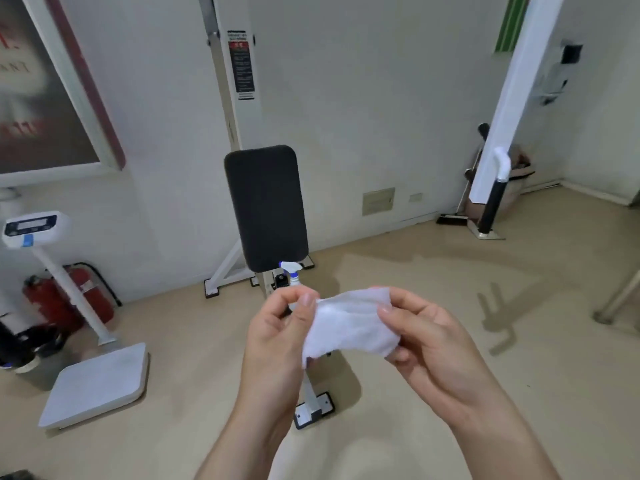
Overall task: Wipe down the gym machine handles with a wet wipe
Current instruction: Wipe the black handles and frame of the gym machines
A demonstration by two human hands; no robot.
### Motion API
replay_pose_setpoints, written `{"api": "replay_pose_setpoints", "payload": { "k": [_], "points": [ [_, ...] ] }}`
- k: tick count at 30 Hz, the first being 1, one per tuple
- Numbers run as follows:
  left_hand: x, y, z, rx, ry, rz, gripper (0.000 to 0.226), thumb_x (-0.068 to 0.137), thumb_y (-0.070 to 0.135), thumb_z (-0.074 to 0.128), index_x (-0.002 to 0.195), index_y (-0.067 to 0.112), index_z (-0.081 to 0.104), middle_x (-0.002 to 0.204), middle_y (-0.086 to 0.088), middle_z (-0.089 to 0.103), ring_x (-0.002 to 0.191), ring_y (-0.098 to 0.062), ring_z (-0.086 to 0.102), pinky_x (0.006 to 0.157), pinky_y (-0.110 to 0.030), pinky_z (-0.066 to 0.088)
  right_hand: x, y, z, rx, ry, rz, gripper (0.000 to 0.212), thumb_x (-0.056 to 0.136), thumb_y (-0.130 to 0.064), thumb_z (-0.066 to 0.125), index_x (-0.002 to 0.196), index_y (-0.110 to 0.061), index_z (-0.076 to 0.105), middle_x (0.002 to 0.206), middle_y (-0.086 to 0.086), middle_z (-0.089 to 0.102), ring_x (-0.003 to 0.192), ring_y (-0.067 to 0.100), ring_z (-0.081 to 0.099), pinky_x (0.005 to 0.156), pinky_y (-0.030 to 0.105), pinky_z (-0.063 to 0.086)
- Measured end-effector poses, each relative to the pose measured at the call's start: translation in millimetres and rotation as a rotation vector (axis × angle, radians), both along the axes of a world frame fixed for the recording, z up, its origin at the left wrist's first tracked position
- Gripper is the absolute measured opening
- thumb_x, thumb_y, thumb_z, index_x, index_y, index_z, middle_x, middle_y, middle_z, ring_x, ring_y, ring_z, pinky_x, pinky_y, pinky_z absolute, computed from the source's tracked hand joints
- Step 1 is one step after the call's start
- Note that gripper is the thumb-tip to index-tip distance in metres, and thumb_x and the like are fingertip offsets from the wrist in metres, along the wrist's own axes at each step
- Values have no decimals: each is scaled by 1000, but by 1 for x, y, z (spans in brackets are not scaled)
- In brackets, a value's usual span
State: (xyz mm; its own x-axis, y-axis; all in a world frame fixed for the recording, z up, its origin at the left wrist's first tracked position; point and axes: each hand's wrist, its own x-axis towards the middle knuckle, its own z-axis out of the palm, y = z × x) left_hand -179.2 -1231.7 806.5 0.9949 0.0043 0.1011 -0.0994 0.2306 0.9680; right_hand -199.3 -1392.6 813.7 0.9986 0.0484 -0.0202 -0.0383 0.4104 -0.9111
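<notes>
both hands pinch one white wipe (349, 327) stretched between them: left hand (277, 337) on its left edge, right hand (426, 344) on its right; one handle (493, 199) well apart.

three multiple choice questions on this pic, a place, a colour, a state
1. The spray bottle stands: A on the scale B just below the back pad C by the broom
2. The fire extinguisher is: A red B blue C yellow
3. The wet wipe is: A on the floor B round a handle C held in both hands
1 B, its nozzle shows under the pad; 2 A, its body shows red; 3 C, left hand and right hand pinch it.
</notes>
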Motion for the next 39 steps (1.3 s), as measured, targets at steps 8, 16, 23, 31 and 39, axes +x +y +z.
{"api": "replay_pose_setpoints", "payload": {
  "k": [8, 16, 23, 31, 39],
  "points": [
    [72, -170, -1, 307, -57, -300, 12, 86, 23, 67, 83, 13, 60, 48, 2, 52, 42, -14, 40, 41, -18, 32, 48, -179, 0, -289, 20, -296, 21, 95, -8, 50, 90, -10, 71, 82, 3, 71, 71, 7, 61, 54, 22, 48],
    [186, -291, -20, 339, -168, -240, 24, 77, 35, 65, 62, 17, 66, 71, 6, 62, 69, -6, 56, 62, -11, 40, 148, -285, -22, -204, 82, -600, 6, 93, -5, 54, 91, -8, 59, 70, 7, 64, 63, 14, 62, 56, 25, 53],
    [284, -393, -16, 122, -26, -447, 14, 89, 13, 57, 79, 3, 61, 51, 3, 57, 45, -9, 48, 47, -16, 38, 242, -367, -22, -611, -63, -441, 5, 87, -27, 63, 90, -25, 67, 87, 4, 69, 79, 18, 65, 79, 40, 54],
    [347, -465, -25, 195, 22, -328, 15, 92, 9, 58, 80, 13, 66, 55, -1, 51, 49, -8, 46, 47, -14, 37, 303, -457, -41, -970, -82, -335, 29, 85, -16, 69, 61, -32, 65, 81, -17, 56, 78, 3, 53, 66, 15, 37],
    [349, -511, -60, 317, 55, -183, 10, 82, 9, 71, 75, 11, 64, 58, -1, 57, 55, -12, 49, 51, -19, 39, 341, -486, -64, -303, 19, -320, 13, 92, -5, 57, 94, -15, 65, 82, 0, 73, 73, 16, 69, 66, 25, 52]
  ]
}}
